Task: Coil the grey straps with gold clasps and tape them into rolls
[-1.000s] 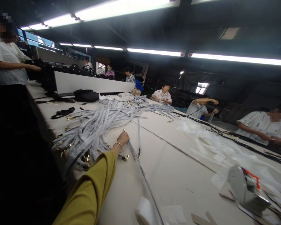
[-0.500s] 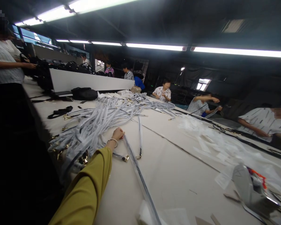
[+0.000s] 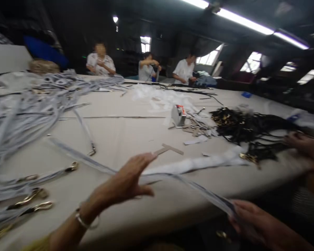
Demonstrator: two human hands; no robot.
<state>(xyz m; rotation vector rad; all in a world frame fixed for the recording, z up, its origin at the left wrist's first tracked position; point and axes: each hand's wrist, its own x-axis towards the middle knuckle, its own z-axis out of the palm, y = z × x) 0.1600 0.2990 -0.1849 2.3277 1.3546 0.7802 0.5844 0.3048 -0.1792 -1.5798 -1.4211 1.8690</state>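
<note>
While the right hand [image 3: 251,221] pinches the grey strap [image 3: 199,190] and the left hand [image 3: 128,181] rests on it loose-fingered, its far end could snag the strap pile [image 3: 21,115], dragging clasps [image 3: 39,206] off the surface [image 3: 136,129].

— Anything on the left hand [image 3: 125,181]?
— Thin metal bangle [image 3: 85,221] at the wrist; sliver of mustard-yellow sleeve [image 3: 38,245] behind.
— And the right hand [image 3: 253,223]?
— Bare, though too blurred for detail.

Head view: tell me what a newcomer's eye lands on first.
A long grey strap runs between the left hand and right hand at the table's near edge. Beyond, a grey strap heap sprawls left and a black strap pile lies right.
</note>
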